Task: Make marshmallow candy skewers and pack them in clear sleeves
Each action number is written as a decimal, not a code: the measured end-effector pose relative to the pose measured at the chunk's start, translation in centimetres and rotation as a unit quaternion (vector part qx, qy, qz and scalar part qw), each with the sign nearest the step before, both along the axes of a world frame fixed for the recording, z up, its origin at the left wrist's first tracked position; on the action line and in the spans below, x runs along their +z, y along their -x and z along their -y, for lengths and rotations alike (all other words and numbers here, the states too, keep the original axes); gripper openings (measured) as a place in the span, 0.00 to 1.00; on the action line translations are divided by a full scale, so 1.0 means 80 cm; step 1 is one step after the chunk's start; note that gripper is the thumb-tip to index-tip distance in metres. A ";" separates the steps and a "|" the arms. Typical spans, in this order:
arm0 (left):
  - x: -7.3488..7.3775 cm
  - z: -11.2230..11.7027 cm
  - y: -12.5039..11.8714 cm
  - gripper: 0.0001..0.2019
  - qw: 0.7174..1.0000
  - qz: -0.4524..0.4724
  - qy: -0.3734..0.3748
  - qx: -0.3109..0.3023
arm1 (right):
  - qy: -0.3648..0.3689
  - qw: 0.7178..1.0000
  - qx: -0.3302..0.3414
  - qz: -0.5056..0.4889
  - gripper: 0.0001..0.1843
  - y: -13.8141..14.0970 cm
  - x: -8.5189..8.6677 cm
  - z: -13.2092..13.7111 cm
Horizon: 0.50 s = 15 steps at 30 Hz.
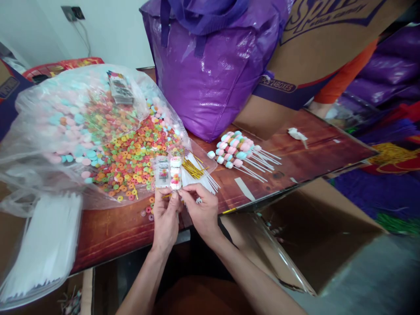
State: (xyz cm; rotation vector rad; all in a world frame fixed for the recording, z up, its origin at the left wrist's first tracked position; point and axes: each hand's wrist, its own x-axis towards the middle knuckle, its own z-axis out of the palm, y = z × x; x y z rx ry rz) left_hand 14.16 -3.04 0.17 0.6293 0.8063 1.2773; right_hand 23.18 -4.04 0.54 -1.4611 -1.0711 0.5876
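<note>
Both my hands meet at the front of the table, around the base of a marshmallow skewer (176,173) in a clear wrapper, which stands upright. My left hand (166,216) is closed on its lower end, and a small clear printed packet (161,171) sits beside the marshmallows. My right hand (204,212) pinches at the wrapper's neck, where a bit of gold tie shows; the fingertips partly hide it. Just behind the hands lie gold twist ties (194,169) on white sticks (210,181). To the left spread ring-shaped gummies (131,162) on a plastic bag.
Finished-looking marshmallow skewers (234,148) lie stacked on the right. A purple bag (213,83) and a cardboard box (328,43) stand behind. White sticks in a pack (44,240) hang over the left edge. An open carton (315,227) sits below. Another person's orange sleeve (346,72) shows.
</note>
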 end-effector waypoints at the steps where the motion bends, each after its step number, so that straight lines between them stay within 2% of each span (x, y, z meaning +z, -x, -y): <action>1: -0.001 0.000 -0.001 0.13 1.000 0.001 0.001 0.004 | 0.007 1.000 0.010 0.016 0.08 -0.002 0.001 0.001; 7: -0.005 -0.004 -0.002 0.15 0.999 0.026 0.026 0.013 | 0.064 0.986 0.139 -0.060 0.10 -0.015 0.004 0.003; 10: -0.004 -0.005 0.001 0.16 0.998 0.042 0.052 -0.011 | 0.069 0.981 0.162 -0.087 0.09 -0.020 -0.003 0.004; 12: 0.000 -0.005 0.005 0.18 0.993 0.061 0.090 -0.048 | 0.062 0.977 0.167 -0.118 0.09 -0.024 -0.008 0.004; 15: 0.010 -0.005 0.014 0.20 0.972 0.099 0.159 -0.145 | 0.023 0.970 0.196 -0.143 0.08 -0.035 -0.010 0.004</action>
